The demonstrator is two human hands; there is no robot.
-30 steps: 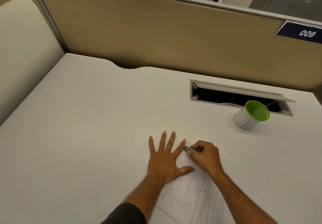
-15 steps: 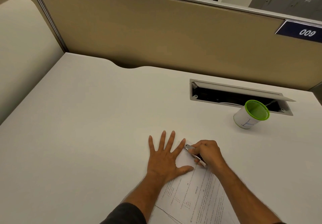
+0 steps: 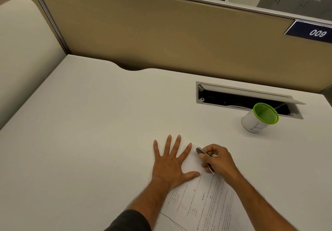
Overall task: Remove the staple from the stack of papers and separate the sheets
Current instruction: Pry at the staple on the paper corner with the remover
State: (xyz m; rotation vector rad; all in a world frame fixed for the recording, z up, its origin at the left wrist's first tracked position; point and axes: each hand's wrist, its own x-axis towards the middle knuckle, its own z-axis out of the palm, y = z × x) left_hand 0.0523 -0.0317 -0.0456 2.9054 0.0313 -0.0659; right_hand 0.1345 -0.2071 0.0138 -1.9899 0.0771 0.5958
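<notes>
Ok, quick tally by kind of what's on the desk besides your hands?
Stack of papers: 1
Metal tool pinched in the right hand: 1
Green-rimmed cup: 1
Total: 3
The left hand lies flat on the papers.

Two bare hands, left [image 3: 168, 164] and right [image 3: 220, 160], hairy forearms, dark grey sleeve [image 3: 131, 221] on left arm

A pale white desk [image 3: 93, 123] is carrying a stack of printed papers [image 3: 203, 205] lying flat at its near edge, a left hand [image 3: 169, 164] resting spread on the papers' top corner, and a green-rimmed white cup [image 3: 258, 120] standing beside an open cable slot [image 3: 240, 100].
</notes>
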